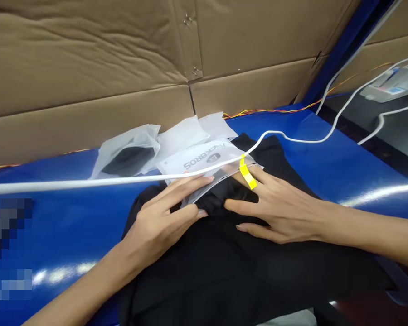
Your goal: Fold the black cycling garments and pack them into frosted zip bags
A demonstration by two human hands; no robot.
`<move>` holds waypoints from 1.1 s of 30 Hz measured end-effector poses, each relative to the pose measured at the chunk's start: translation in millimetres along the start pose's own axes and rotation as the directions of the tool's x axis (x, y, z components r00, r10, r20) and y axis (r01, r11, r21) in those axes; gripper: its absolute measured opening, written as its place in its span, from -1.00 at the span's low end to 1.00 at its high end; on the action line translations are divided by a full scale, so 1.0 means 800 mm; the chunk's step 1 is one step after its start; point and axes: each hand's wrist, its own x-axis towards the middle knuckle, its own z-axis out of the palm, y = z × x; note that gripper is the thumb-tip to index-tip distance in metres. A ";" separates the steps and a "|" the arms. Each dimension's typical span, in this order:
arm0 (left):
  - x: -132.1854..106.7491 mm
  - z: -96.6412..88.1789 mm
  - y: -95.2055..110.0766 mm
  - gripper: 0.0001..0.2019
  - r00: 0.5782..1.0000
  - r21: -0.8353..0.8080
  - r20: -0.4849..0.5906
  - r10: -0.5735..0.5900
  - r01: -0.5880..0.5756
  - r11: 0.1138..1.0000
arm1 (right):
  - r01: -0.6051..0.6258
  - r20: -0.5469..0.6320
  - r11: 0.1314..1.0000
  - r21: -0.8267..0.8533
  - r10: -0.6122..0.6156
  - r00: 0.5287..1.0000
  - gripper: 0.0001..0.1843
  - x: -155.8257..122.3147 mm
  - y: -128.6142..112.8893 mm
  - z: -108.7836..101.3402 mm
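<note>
A frosted plastic bag [207,156] with dark printed lettering lies at the far end of a black garment [224,271], its mouth facing me. My left hand [166,215] grips the left side of that mouth, the thumb below and the fingers on top. Some black cloth bunches at the opening. My right hand [282,203] has its fingers spread, the foremost ones reaching under the clear edge of the bag and the others resting on the cloth. A yellow tag [248,176] hangs over the right fingers; their tips are partly hidden.
A white cable [122,182] crosses in front of me above the bag. More frosted bags [183,132] lie behind, and one bag [129,158] holds something black. Brown padded panels [122,68] back the blue table [78,226]. Thin coloured wires [268,111] run along the rear edge.
</note>
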 end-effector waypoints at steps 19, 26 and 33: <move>0.001 -0.002 0.005 -0.66 0.999 -0.118 -0.025 -0.028 0.025 0.993 | -0.068 -0.098 0.988 -0.141 0.054 0.994 -0.76 0.006 -0.006 0.003; 0.003 -0.001 0.008 -0.73 0.998 -0.208 -0.042 -0.043 0.034 0.977 | -0.137 -0.122 0.966 -0.217 0.113 0.986 -0.60 0.004 -0.010 0.002; 0.003 -0.004 0.011 -0.74 0.995 -0.143 -0.092 0.035 -0.048 0.989 | -0.145 -0.158 0.956 -0.255 0.107 0.982 -0.56 0.006 -0.012 0.002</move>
